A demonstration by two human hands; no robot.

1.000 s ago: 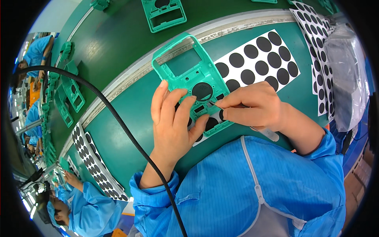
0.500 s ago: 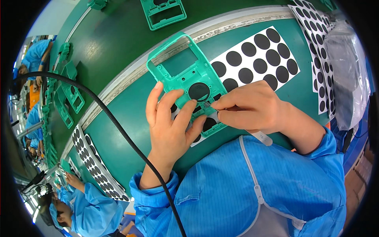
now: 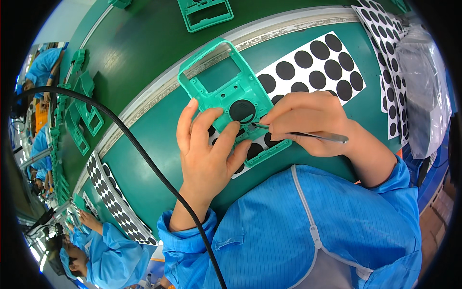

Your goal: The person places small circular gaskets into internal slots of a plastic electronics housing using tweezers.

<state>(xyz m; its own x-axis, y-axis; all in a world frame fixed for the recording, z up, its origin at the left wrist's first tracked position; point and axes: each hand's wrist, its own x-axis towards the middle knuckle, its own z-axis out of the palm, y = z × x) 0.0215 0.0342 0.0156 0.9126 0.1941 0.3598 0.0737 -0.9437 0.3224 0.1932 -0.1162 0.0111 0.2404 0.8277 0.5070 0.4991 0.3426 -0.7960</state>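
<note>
A green plastic housing [image 3: 231, 89] with a large window lies tilted over a sheet of stickers in front of me. My left hand [image 3: 204, 149] grips its left side, the index fingertip close to a round black disc [image 3: 242, 111] seated in the housing. From the right, my right hand [image 3: 310, 125] pinches metal tweezers [image 3: 313, 136], whose tips reach the housing just below the disc. Fingers partly cover those tips, and whether they grip anything is too small to tell.
A white sheet of black round stickers [image 3: 301, 72] lies under the housing; more sheets [image 3: 385, 43] sit at right beside a clear plastic bag [image 3: 423, 91]. Beyond the metal rail, a green belt [image 3: 139, 53] carries another housing [image 3: 207, 17]. A black cable [image 3: 144, 154] crosses at left; co-workers [image 3: 115, 255] sit further left.
My right hand has turned, and the tweezers' rear end has swung up and to the right. The housing on the belt has shifted slightly right and away. My left hand is nearly still.
</note>
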